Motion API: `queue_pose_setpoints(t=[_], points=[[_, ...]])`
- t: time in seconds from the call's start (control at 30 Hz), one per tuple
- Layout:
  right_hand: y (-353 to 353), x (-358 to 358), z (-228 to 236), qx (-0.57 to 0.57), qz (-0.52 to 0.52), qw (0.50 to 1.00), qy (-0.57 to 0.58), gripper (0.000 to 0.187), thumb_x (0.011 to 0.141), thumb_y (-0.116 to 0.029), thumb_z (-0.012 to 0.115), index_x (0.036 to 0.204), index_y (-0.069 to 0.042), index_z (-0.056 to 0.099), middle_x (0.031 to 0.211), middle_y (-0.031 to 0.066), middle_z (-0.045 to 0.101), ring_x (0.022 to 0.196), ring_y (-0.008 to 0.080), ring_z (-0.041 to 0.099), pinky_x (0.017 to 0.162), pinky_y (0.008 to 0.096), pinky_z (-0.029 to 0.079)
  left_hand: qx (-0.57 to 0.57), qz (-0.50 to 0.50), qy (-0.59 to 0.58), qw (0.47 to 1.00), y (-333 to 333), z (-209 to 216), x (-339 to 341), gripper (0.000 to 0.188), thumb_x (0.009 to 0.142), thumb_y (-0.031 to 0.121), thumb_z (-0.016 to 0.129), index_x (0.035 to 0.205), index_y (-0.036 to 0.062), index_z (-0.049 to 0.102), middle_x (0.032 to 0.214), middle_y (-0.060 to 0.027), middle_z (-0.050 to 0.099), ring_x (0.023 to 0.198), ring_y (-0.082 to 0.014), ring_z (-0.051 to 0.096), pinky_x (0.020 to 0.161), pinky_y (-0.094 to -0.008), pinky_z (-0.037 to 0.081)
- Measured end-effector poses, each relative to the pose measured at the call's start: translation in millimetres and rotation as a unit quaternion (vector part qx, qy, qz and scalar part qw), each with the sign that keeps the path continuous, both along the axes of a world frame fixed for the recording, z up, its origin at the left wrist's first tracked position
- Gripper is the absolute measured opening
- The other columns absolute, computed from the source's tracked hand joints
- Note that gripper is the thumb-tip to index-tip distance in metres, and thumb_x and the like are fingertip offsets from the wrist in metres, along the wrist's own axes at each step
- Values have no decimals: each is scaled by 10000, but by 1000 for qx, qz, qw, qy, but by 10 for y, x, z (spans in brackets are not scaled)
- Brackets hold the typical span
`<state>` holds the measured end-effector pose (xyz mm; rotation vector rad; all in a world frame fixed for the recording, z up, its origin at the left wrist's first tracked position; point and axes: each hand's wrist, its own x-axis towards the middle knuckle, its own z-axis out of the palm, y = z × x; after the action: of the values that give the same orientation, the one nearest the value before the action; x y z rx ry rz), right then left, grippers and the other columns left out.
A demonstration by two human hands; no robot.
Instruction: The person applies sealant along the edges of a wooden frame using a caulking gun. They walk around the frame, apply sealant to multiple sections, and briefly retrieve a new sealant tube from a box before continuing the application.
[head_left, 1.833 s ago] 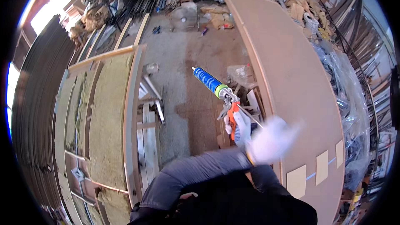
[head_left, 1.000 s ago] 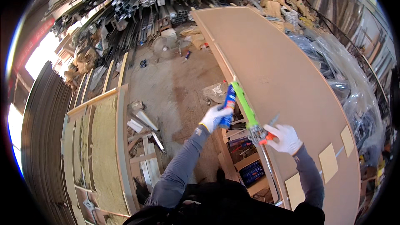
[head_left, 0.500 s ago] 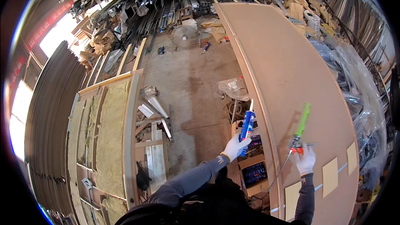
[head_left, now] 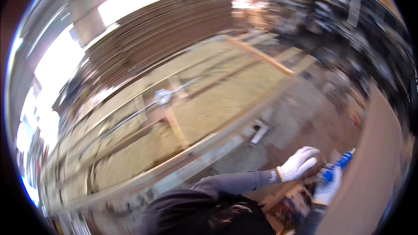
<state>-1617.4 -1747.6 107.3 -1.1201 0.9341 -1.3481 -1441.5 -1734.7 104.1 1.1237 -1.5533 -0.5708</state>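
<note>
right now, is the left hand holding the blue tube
No, the blue tube is in the right hand, and the left hand is apart from it.

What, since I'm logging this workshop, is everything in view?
Cartridge: 1, blue, in right hand
Wooden frame: 1, tan, centre
Insulation: several strips, yellowish, inside frame
Small box: 1, pale grey, amid insulation
Board stack: 1, brown, behind frame
Panel: 1, brown, right edge
Short piece: 1, white, on floor
Blurred clutter: uncountable, dark, upper right
Windows: several, white, upper left
Left hand: 1, white-gloved, lower right, empty
Right hand: 1, white-gloved, lower right
</note>
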Motion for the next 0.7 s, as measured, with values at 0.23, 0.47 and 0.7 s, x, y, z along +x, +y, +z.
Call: queue_pose_setpoints(t=[0.23,0.47,0.7], points=[[-84,1242,466,-81,220,957,171,264,943,-191,662,1096,5,575,980,126,578,904,213,532,851,360,429,-28,428,28,903,1935,494,2627,404,1047,308,528,1314,10,573,1159,-172,642,1081,-283,590,955,-370,455],[219,2978,1661,-376,380,809,243,221,944,-190,664,954,13,580,851,148,548,761,229,504,740,369,419,-248,807,156,513,5142,513,3214,339,1050,244,526,1279,7,602,1019,-77,654,870,-157,578,769,-281,457],[1390,5605,3859,-704,291,643,71,262,945,-190,666,813,22,586,723,169,518,618,245,475,630,377,409,-482,707,283,433,5638,113,2824,331,1058,269,518,1244,7,600,952,-26,622,776,-105,533,669,-248,432]])
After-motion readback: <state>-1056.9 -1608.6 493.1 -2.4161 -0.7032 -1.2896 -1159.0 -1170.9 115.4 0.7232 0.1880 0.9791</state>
